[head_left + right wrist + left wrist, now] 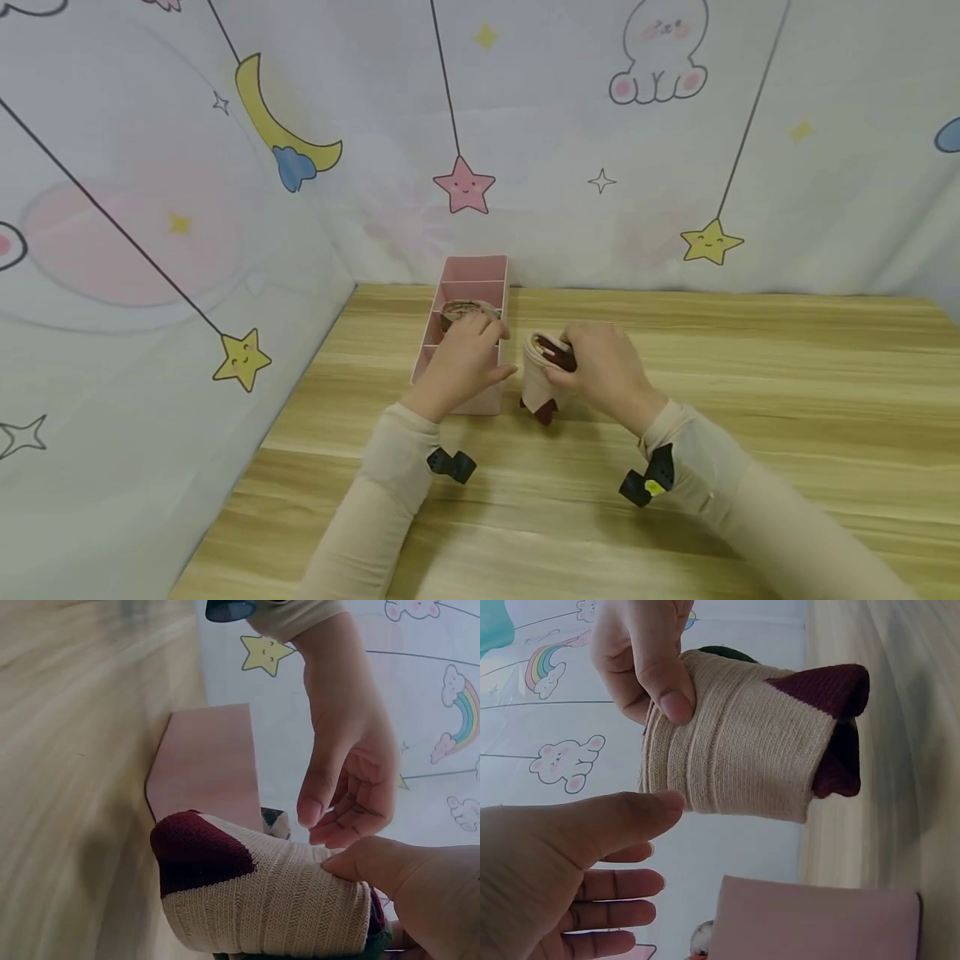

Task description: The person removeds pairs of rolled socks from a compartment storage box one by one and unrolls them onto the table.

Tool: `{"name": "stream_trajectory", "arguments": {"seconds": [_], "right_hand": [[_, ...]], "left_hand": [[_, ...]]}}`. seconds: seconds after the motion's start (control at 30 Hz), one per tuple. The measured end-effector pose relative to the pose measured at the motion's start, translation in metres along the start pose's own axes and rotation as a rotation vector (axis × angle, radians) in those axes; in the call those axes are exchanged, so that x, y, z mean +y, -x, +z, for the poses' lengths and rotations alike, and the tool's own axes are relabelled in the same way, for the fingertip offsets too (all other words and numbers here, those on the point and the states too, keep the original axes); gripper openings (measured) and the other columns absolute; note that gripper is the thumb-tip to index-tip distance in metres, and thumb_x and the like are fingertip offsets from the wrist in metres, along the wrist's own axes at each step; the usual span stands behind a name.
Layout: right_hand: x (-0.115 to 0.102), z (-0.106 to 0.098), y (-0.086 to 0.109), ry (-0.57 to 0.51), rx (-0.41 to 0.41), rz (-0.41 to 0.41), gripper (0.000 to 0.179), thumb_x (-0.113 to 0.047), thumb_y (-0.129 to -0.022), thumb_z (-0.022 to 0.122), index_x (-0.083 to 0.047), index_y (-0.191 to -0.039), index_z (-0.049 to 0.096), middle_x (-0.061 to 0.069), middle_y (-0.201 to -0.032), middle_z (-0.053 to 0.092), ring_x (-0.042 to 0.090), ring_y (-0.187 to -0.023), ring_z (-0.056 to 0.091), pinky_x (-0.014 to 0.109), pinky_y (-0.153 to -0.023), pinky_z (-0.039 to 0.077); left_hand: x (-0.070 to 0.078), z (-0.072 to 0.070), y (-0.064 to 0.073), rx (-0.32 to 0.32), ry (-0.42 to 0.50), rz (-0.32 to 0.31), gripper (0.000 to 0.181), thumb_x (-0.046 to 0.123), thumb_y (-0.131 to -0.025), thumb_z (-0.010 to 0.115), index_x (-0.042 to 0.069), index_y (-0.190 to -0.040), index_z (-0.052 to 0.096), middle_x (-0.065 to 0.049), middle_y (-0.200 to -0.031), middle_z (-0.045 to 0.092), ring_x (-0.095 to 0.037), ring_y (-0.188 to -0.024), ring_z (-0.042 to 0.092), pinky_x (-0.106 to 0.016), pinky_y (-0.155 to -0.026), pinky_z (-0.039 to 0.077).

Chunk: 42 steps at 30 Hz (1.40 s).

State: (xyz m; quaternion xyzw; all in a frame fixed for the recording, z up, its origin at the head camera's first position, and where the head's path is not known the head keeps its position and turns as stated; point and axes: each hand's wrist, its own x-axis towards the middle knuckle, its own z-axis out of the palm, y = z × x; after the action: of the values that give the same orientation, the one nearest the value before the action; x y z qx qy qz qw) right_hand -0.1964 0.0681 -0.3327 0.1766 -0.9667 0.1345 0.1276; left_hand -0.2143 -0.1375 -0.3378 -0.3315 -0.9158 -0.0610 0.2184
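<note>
Between thumb and fingers my right hand grips a folded sock, beige and ribbed with maroon patches. It is held upright just right of the pink divided box, its maroon end close over the table. My left hand is over the box, fingers relaxed and holding nothing. In the left wrist view its thumb lies right at the sock's cuff edge, with the other fingers apart below. Another rolled patterned textile sits in a middle compartment of the box, partly hidden by my left hand.
The box stands lengthwise on a wood-grain table, its far end near the back edge. A white cloth backdrop with stars and animals printed on it hangs behind the table and along its left side.
</note>
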Motion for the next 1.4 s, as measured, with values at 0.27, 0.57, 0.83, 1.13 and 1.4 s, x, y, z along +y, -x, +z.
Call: {"name": "stream_trajectory", "arguments": {"seconds": [0.27,0.57,0.83,1.13,1.4], "right_hand": [[0.006,0.007,0.014,-0.027,-0.057,0.019,0.036,-0.044,-0.074,0.066,-0.01,-0.084,0.062,-0.002,-0.071,0.06,0.012,-0.06,0.051,0.032,-0.061,0.037],[0.025,0.019,0.024,-0.114,-0.091,0.063,0.036,-0.045,-0.076,0.065,-0.011,-0.086,0.061,-0.004,-0.068,0.058,0.01,-0.058,0.047,0.028,-0.059,0.031],[0.042,0.018,0.025,-0.233,-0.139,0.117,0.04,-0.046,-0.077,0.064,-0.009,-0.091,0.06,-0.001,-0.068,0.055,0.011,-0.054,0.044,0.023,-0.048,0.033],[0.066,0.018,0.027,-0.286,-0.198,0.143,0.036,-0.046,-0.079,0.062,-0.011,-0.079,0.055,0.0,-0.066,0.049,0.012,-0.056,0.04,0.024,-0.051,0.03],[0.09,0.022,0.029,-0.313,-0.265,0.156,0.052,-0.053,-0.081,0.057,-0.005,-0.102,0.058,0.012,-0.094,0.063,0.022,-0.08,0.058,0.034,-0.065,0.046]], "left_hand": [[0.009,0.012,-0.003,-0.038,0.04,0.006,0.039,0.034,-0.074,0.072,0.01,-0.099,0.055,-0.003,-0.094,0.058,-0.021,-0.095,0.054,-0.034,-0.086,0.042],[0.025,0.02,-0.004,-0.069,0.107,0.018,0.037,0.034,-0.075,0.071,0.01,-0.098,0.054,-0.003,-0.096,0.057,-0.021,-0.095,0.053,-0.034,-0.085,0.042],[0.046,0.033,-0.005,0.039,0.076,0.078,0.027,0.035,-0.075,0.07,0.014,-0.085,0.058,0.004,-0.083,0.059,-0.013,-0.082,0.057,-0.026,-0.076,0.045],[0.069,0.053,-0.005,-0.07,0.017,0.013,0.041,0.053,-0.074,0.063,0.019,-0.096,0.059,0.005,-0.096,0.061,-0.013,-0.093,0.056,-0.031,-0.082,0.042],[0.075,0.067,-0.007,-0.058,0.107,0.018,0.041,0.049,-0.077,0.063,0.019,-0.104,0.056,0.006,-0.105,0.058,-0.012,-0.1,0.052,-0.029,-0.088,0.039]]}}
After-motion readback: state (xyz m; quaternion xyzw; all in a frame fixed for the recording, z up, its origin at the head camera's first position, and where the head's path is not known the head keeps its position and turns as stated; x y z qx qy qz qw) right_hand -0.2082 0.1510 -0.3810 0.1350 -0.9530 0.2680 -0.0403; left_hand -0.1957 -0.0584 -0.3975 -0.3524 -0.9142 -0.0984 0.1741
